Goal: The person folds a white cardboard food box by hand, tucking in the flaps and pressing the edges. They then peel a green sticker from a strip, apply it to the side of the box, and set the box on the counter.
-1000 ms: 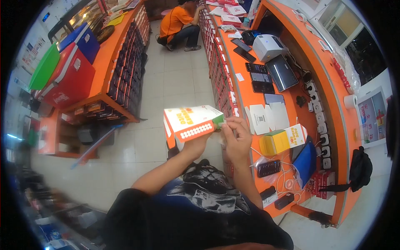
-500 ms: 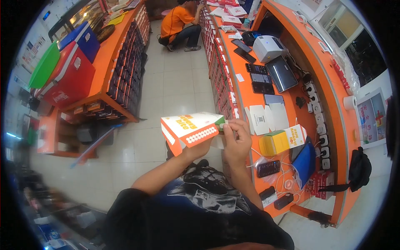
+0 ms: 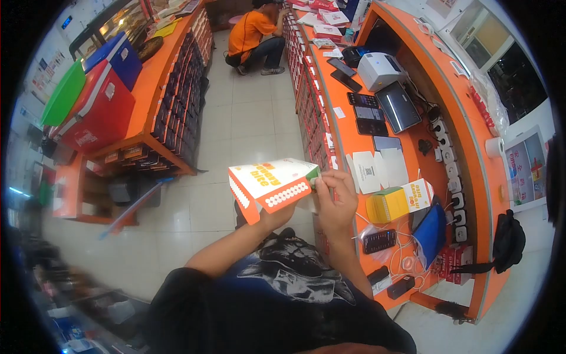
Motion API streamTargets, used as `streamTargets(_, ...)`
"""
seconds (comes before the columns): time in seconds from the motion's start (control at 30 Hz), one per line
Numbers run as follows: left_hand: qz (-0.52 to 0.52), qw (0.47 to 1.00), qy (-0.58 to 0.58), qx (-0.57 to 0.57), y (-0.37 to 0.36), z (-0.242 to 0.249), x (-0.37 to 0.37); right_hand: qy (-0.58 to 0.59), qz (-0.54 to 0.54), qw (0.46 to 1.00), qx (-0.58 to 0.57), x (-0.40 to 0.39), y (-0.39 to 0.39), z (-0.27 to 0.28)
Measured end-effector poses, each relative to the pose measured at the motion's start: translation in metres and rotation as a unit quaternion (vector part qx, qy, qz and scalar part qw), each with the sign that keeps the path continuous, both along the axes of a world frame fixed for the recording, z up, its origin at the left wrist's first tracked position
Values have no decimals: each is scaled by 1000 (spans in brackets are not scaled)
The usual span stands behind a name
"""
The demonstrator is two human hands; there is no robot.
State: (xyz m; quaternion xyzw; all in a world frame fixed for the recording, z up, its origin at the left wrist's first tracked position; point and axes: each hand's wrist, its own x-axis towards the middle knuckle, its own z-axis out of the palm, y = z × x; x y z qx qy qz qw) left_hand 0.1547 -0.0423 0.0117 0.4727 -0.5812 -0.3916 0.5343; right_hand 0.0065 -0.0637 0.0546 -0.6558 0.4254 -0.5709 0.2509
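Note:
A white and orange cardboard food box (image 3: 268, 184) with yellow lettering and a green end is held in front of my body, tilted. My left hand (image 3: 279, 218) supports it from beneath; most of its fingers are hidden behind the cardboard. Thumb and fingers of my right hand (image 3: 337, 197) pinch a flap at the green end. On the counter to the right lies a second box (image 3: 389, 203), yellow and white with similar lettering. White printed card pieces (image 3: 377, 170) lie just behind it.
The orange counter (image 3: 361, 141) on my right carries phones (image 3: 378, 241), a label printer (image 3: 377, 71), a tablet (image 3: 398, 106) and cables. A person in an orange shirt (image 3: 250, 34) crouches down the aisle. At left stand a red cooler (image 3: 100, 112) and a blue cooler (image 3: 121, 62).
My right hand has shifted very slightly at the box's green end, still pinching the flap. The box and my left hand stay almost in place.

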Motion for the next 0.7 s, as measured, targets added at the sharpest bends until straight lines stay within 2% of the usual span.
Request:
streamTargets(0.03, -1, 1000, 0, 0, 0, 8, 0, 22, 3, 1000, -19, -1, -1, 0)
streamTargets(0.07, -12, 999, -14, 50, 1, 17, 1, 21, 2, 1000, -20, 0, -1, -1)
streamTargets(0.1, -22, 994, -27, 100, 1, 25, 1, -16, -1, 1000, 8, 2, 0, -2)
streamTargets(0.13, -22, 994, -27, 101, -1, 17, 1, -52, -5, 998, 36, 3, 1, -4)
streamTargets(0.2, 20, 985, -101, -141, -7, -3, -1, -60, -19, 998, 26, 5, 0, -12)
streamTargets(0.27, 10, 987, -112, -111, -7, -12, 1, -68, -35, 997, 18, 5, 0, -14)
streamTargets(0.33, -1, 989, -124, -82, -7, -13, 1, -28, -49, 998, -3, 2, -2, -10)
streamTargets(0.4, 3, 996, -67, -62, -7, -12, 0, -36, -40, 998, 14, 3, 1, -7)
streamTargets(0.5, 27, 991, -85, -100, -7, -3, -2, -38, -32, 998, 26, 3, 2, -7)
streamTargets(0.63, 22, 997, -47, -62, -8, 4, -3, -1, -29, 1000, -7, 0, 1, -8)
streamTargets(0.7, 32, 996, -53, -67, -8, 3, -3, -20, -31, 999, 6, 3, 2, -5)
